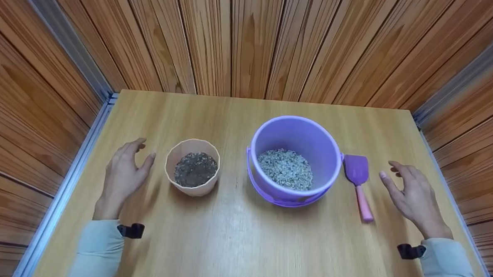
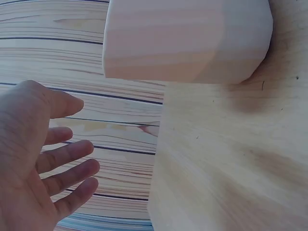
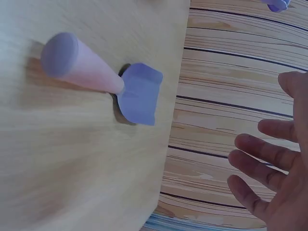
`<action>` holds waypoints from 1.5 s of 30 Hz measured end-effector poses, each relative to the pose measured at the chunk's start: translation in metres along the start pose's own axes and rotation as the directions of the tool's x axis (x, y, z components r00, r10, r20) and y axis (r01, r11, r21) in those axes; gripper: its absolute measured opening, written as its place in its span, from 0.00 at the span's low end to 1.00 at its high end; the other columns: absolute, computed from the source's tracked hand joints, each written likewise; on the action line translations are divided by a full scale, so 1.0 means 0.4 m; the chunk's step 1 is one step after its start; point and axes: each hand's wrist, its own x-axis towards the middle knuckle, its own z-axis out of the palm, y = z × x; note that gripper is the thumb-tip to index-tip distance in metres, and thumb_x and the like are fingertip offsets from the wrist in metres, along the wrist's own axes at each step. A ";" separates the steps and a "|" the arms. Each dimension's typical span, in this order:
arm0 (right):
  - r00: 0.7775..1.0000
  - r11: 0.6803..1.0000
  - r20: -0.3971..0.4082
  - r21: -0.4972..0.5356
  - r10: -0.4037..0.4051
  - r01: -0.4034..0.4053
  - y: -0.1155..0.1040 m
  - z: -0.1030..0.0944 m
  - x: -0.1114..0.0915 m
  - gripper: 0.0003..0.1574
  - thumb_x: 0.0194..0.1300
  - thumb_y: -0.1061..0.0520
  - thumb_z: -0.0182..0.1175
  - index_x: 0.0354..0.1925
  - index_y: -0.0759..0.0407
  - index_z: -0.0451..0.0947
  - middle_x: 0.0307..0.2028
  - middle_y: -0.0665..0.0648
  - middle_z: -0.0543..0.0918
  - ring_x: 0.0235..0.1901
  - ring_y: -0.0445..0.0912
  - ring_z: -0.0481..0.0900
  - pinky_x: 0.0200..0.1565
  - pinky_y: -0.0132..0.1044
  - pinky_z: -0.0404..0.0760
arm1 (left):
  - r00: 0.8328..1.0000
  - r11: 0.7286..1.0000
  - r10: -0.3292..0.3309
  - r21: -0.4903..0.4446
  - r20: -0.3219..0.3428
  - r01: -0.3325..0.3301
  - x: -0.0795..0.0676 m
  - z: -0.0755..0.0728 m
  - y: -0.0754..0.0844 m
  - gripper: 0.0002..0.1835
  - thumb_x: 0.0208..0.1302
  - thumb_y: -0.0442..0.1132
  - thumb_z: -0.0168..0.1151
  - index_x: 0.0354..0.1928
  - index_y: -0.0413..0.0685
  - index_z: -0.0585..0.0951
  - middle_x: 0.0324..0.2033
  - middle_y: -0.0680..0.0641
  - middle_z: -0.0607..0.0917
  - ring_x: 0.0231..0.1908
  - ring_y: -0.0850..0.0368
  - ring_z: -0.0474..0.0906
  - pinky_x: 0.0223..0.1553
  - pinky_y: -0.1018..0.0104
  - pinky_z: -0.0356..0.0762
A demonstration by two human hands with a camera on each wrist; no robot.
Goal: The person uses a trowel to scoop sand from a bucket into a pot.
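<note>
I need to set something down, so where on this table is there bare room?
The largest patch is the table between left sleeve and right sleeve, nearer you than the pot and bucket. Smaller ones lie between pot and bucket, and between pot and back wall. Right of the bucket is crowded: shovel, then right hand.

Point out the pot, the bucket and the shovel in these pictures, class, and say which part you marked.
Pot (image 1: 193, 146): head view, far side of its inner wall.
Bucket (image 1: 298, 134): head view, far side of its inner wall.
Shovel (image 1: 357, 170): head view, on its purple blade.
</note>
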 end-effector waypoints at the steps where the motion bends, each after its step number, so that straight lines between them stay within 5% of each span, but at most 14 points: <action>1: 1.000 1.000 -0.003 0.013 0.004 -0.004 0.000 0.003 -0.002 0.32 0.76 0.47 0.56 0.68 0.66 0.69 0.53 0.71 0.77 0.52 0.67 0.73 0.45 0.65 0.72 | 1.000 1.000 -0.008 -0.022 0.000 0.008 -0.002 0.003 -0.002 0.26 0.72 0.44 0.62 0.66 0.38 0.74 0.55 0.34 0.81 0.56 0.36 0.76 0.54 0.34 0.74; 9: 1.000 0.996 -0.013 0.089 0.022 -0.021 -0.005 0.025 -0.019 0.29 0.75 0.50 0.59 0.65 0.67 0.73 0.49 0.67 0.80 0.47 0.62 0.77 0.44 0.44 0.72 | 0.997 0.966 -0.071 -0.250 -0.002 0.068 -0.027 0.015 0.001 0.26 0.72 0.42 0.63 0.66 0.36 0.74 0.55 0.34 0.80 0.56 0.38 0.77 0.57 0.40 0.77; 18: 0.999 0.993 -0.021 0.112 0.046 -0.043 -0.012 0.053 -0.051 0.28 0.72 0.50 0.63 0.63 0.64 0.75 0.48 0.65 0.81 0.45 0.57 0.77 0.40 0.25 0.70 | 0.998 0.951 -0.045 -0.309 -0.054 0.026 -0.044 0.017 0.075 0.28 0.72 0.40 0.63 0.70 0.40 0.71 0.58 0.38 0.78 0.59 0.43 0.73 0.60 0.44 0.75; 24: 0.996 0.988 -0.018 0.134 0.084 -0.081 -0.015 0.073 -0.077 0.28 0.72 0.51 0.63 0.63 0.65 0.75 0.49 0.65 0.81 0.46 0.56 0.77 0.41 0.22 0.69 | 0.997 0.926 0.022 -0.375 -0.079 -0.050 -0.038 0.034 0.153 0.31 0.70 0.44 0.67 0.70 0.40 0.71 0.57 0.41 0.78 0.58 0.47 0.73 0.58 0.49 0.75; 35: 0.993 0.982 -0.023 0.153 0.118 -0.113 -0.020 0.101 -0.105 0.28 0.70 0.52 0.65 0.62 0.66 0.76 0.49 0.64 0.80 0.46 0.54 0.76 0.45 0.28 0.73 | 0.965 0.789 0.213 -0.556 -0.153 -0.263 -0.018 0.133 0.293 0.35 0.62 0.37 0.73 0.69 0.37 0.70 0.57 0.42 0.80 0.57 0.46 0.76 0.59 0.48 0.75; 38: 0.992 0.980 -0.030 0.159 0.124 -0.118 -0.027 0.105 -0.111 0.27 0.70 0.53 0.66 0.61 0.66 0.76 0.49 0.64 0.81 0.46 0.55 0.77 0.44 0.30 0.73 | 0.963 0.783 0.231 -0.563 -0.136 -0.267 -0.016 0.162 0.324 0.38 0.61 0.41 0.74 0.70 0.38 0.69 0.59 0.42 0.79 0.57 0.48 0.76 0.60 0.51 0.75; 45: 0.991 0.980 -0.023 0.153 0.130 -0.125 -0.040 0.117 -0.128 0.28 0.68 0.53 0.67 0.61 0.66 0.77 0.48 0.64 0.81 0.46 0.57 0.78 0.41 0.31 0.75 | 0.974 0.798 0.223 -0.580 0.026 -0.168 -0.020 0.228 0.376 0.48 0.60 0.52 0.74 0.76 0.43 0.62 0.66 0.44 0.73 0.64 0.54 0.70 0.66 0.60 0.70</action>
